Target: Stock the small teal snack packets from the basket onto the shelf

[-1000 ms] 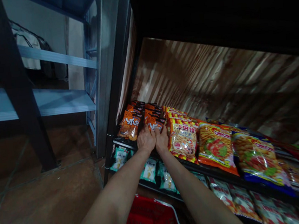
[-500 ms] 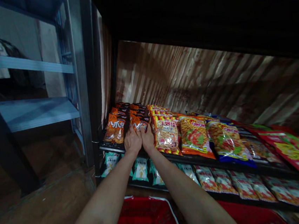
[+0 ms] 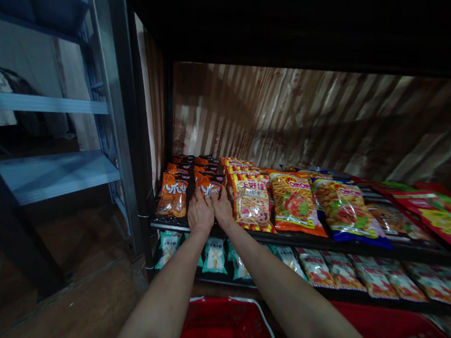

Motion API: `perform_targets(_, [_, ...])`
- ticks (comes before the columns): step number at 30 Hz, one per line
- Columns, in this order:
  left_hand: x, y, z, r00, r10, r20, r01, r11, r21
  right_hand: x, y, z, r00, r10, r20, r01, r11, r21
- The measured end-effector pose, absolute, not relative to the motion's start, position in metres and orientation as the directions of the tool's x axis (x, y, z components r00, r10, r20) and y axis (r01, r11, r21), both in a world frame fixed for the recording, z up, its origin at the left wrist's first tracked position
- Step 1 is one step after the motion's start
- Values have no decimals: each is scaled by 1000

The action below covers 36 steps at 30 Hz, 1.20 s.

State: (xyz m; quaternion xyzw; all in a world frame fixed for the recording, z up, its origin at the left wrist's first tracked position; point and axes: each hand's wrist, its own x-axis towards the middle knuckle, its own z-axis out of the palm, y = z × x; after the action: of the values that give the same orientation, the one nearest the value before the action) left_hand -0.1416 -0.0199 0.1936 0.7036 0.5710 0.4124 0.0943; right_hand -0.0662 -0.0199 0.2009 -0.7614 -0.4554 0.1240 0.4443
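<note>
Both my hands reach to the front of a dark shelf (image 3: pixel 256 236) and rest side by side on a small orange snack bag (image 3: pixel 209 187). My left hand (image 3: pixel 199 214) and my right hand (image 3: pixel 223 210) have their fingers curled round the bag's lower edge. A second row of the same orange bags (image 3: pixel 173 192) lies just left of it. Right of my hands lies a yellow and red noodle snack bag (image 3: pixel 251 201), then an orange bag (image 3: pixel 296 203) and a blue-edged bag (image 3: pixel 344 208).
Small teal and white packets (image 3: pixel 213 255) and red and white packets (image 3: pixel 341 270) fill the lower shelf. A red plastic basket (image 3: pixel 221 331) sits below my arms. A steel upright (image 3: pixel 131 119) stands at the left, with blue shelving (image 3: pixel 54 175) beyond it. The floor is brown tile.
The view has swung left to right, so more bags show at the right. My hands stay together on the orange snack bag at the shelf front.
</note>
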Motion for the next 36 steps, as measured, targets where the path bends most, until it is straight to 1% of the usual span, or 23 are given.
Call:
perform_targets(7, [-141, -21, 194, -3, 880, 475, 727, -324, 605, -69, -22, 204, 568, 798, 201, 596, -231, -769])
perform_targets(16, [-139, -16, 188, -9, 865, 502, 732, -336, 593, -68, -23, 206, 585, 794, 168, 553, -239, -798])
perform_targets(22, [-139, -18, 186, -27, 855, 518, 736, -334, 589, -65, -18, 200, 569, 796, 206, 502, -138, -854])
perform_targets(25, [-140, -18, 185, -2, 836, 549, 747, -363, 556, -71, -20, 203, 575, 787, 224, 508, -129, -852])
perform_targets(29, [-145, -21, 184, 48, 834, 550, 781, -375, 499, -79, -27, 211, 572, 784, 242, 551, -149, -821])
perform_targets(36, [-153, -28, 188, 153, 834, 530, 817, -409, 407, -81, -46, 206, 433, 827, 358, 648, -10, -762])
